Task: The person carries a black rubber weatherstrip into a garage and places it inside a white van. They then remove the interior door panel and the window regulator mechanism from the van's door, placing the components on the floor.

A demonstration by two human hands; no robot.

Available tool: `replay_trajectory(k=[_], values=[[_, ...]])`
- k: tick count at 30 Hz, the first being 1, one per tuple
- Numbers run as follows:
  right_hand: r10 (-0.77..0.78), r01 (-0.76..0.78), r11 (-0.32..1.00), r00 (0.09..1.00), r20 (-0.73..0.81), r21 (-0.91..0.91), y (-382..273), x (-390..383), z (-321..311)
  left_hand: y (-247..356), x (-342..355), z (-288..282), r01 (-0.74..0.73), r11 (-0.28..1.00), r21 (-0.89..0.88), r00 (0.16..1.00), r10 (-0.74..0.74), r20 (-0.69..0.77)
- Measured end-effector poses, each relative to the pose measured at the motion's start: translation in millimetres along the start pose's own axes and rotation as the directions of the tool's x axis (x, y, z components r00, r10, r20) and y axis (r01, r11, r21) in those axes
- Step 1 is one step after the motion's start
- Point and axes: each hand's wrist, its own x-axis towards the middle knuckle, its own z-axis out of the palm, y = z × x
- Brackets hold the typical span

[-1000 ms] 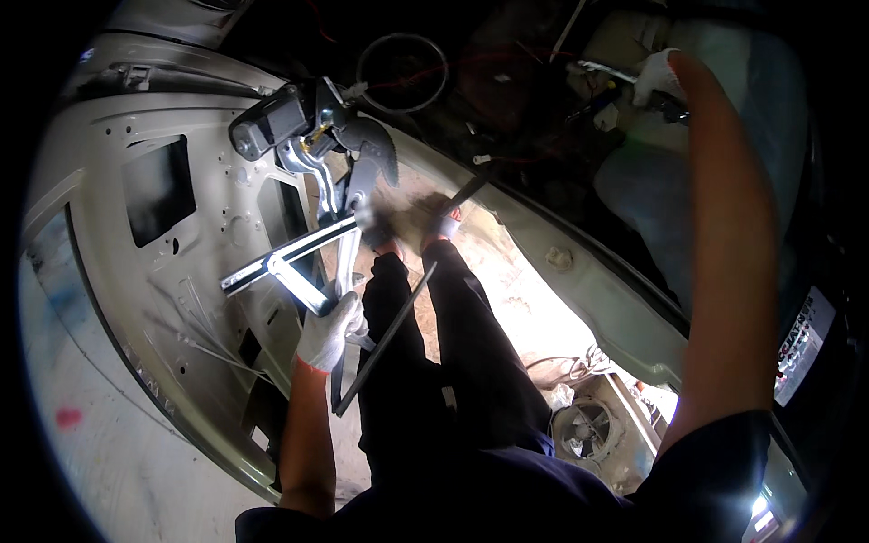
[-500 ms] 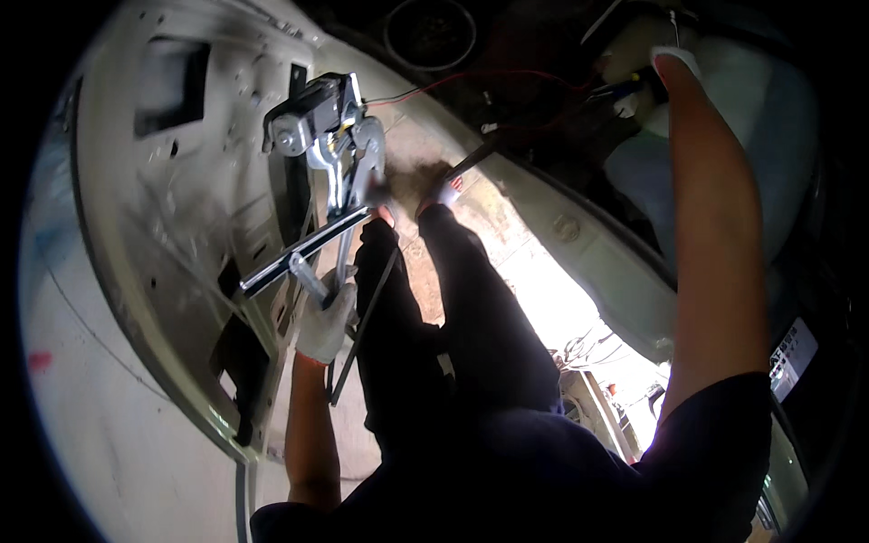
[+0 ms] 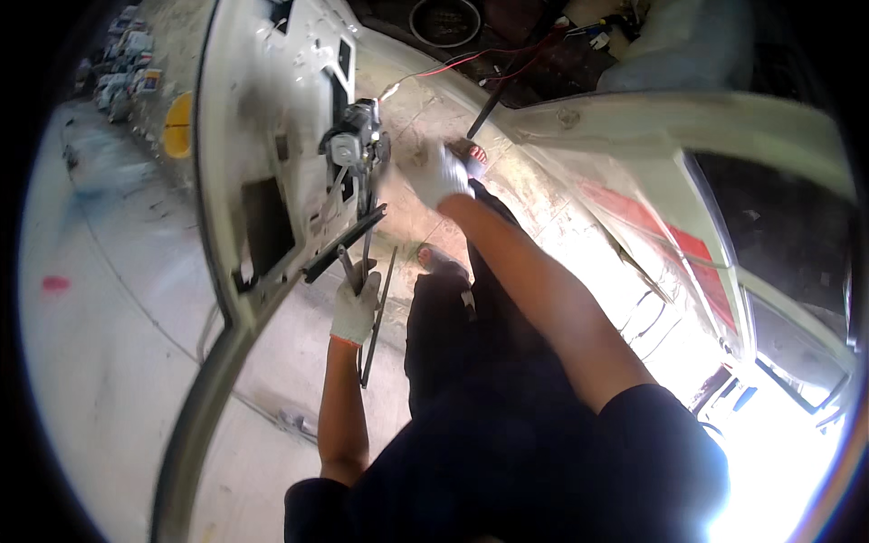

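Observation:
My left hand (image 3: pixel 356 308), in a pale knitted glove, grips the metal window-regulator assembly (image 3: pixel 367 231) beside the bare car door (image 3: pixel 244 100). The grey motor (image 3: pixel 348 149) tops the assembly, with thin red and dark wires (image 3: pixel 453 61) running from it toward the car's interior. A dark rail (image 3: pixel 321 262) crosses the frame, and a slim dark strip (image 3: pixel 385 308) hangs beside my left hand. My right hand (image 3: pixel 434 172), also gloved, is right of the motor, over my feet; it is blurred, and what it holds, if anything, cannot be made out.
The car body and door opening (image 3: pixel 634 118) run along the right, with a seat (image 3: pixel 679 50) behind. A dark round object (image 3: pixel 444 20) lies inside. Outside the door are a paint-marked pale floor (image 3: pixel 118 362), a yellow object (image 3: pixel 178 124) and stacked items (image 3: pixel 127 63).
My right hand has come down from near the seat, where it held a metal tool, to beside the motor. The view has turned, showing more floor outside the door; my left hand still grips the assembly.

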Motion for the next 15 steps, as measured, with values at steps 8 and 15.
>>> replay_trajectory(k=[8, 15], values=[[0.063, -0.822, 0.312, 0.518, 0.853, 0.476, 57, -144, 37, -50, -118, -43, -0.133, 0.970, 0.205, 0.991, 0.127, 0.045], [-0.317, -0.829, 0.061, 0.512, 0.798, 0.556, 50, -123, 24, -61, -197, -41, -0.296, 0.882, 0.366, 0.954, 0.292, 0.068]])
